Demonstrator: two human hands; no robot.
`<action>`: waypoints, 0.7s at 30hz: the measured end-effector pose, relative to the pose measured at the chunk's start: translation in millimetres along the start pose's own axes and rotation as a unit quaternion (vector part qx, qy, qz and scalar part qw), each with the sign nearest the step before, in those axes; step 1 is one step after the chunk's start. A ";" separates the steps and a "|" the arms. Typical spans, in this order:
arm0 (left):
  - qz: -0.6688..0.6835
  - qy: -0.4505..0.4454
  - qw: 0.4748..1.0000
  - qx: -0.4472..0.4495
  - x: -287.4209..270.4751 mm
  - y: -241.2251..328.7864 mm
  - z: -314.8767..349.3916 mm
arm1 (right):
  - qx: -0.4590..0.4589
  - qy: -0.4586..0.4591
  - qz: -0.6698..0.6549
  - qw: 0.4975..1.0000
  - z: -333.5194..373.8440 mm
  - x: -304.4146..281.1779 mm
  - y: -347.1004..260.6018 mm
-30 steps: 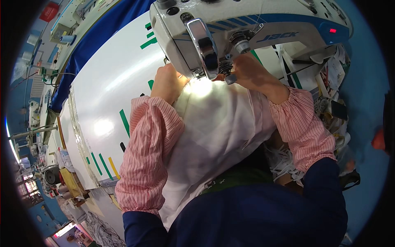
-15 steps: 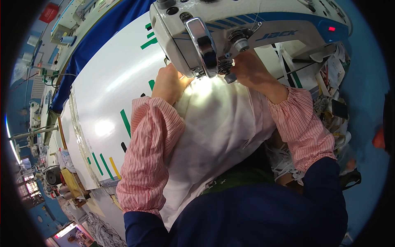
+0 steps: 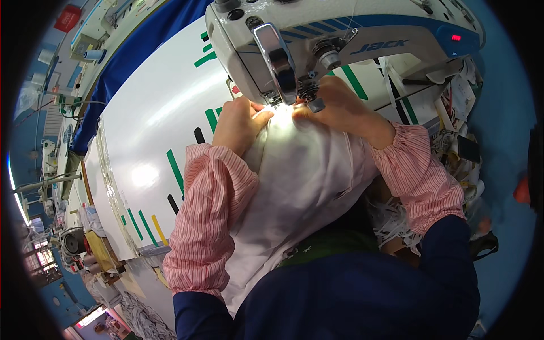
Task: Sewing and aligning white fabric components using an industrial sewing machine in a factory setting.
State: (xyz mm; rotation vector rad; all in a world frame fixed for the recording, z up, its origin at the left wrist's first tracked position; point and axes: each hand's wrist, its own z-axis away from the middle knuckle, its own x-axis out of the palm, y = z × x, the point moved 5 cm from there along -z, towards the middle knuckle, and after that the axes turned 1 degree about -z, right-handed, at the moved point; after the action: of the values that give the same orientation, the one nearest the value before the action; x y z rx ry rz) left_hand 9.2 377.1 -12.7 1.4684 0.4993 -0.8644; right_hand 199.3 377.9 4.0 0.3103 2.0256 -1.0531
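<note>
White fabric (image 3: 300, 164) spreads from under the sewing machine (image 3: 340, 39) down toward my lap. Close on the left of the lit needle area, my left hand (image 3: 241, 122) pinches the cloth, thumb pressed on it. My right hand (image 3: 340, 110) is closed on the fabric just right of the needle, its thumb near the bright spot. Part of the right fingers is hidden behind the machine head's knob. The needle itself is lost in the glare.
The white table (image 3: 130, 164) carries green, black and yellow tape strips. White scraps (image 3: 391, 221) hang in a heap below the right arm. Dark blue cloth (image 3: 113, 85) lies along the table's far left edge, with other machines beyond it.
My right hand has come left and nearer the needle, its thumb now showing on the fabric. The left hand has shifted slightly to the right, and its thumb is now visible on the cloth.
</note>
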 end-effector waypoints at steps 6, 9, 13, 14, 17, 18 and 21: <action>-0.002 -0.004 1.000 0.004 2.0 -3.9 -0.9 | -0.073 0.056 -0.058 0.994 1.9 -8.0 -12.3; 0.006 -0.003 1.000 0.001 1.8 -4.3 -1.7 | -0.017 0.056 -0.077 0.995 -1.8 -12.5 -5.6; -0.003 -0.005 1.000 0.008 0.9 -1.4 -1.6 | -0.076 0.138 -0.041 0.987 -2.8 -21.0 -7.8; -0.008 -0.006 1.000 0.008 0.7 -0.6 -0.8 | -0.101 0.161 -0.003 0.982 -1.8 -22.7 -9.9; -0.005 -0.025 0.999 -0.028 2.2 -1.8 2.3 | -0.077 0.141 -0.020 0.987 -2.0 -21.4 -6.6; -0.006 -0.025 0.999 -0.028 2.2 -1.4 3.3 | -0.077 0.141 -0.020 0.987 -1.2 -21.7 -7.3; -0.003 -0.030 0.999 -0.029 3.2 -2.0 5.3 | -0.040 0.096 -0.019 0.994 0.4 -17.1 -8.0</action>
State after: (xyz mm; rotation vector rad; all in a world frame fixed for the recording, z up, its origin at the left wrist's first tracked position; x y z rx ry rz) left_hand 8.5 371.5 -16.0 1.3845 0.4817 -0.8891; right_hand 206.2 375.1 21.3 0.3449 2.2476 -0.9941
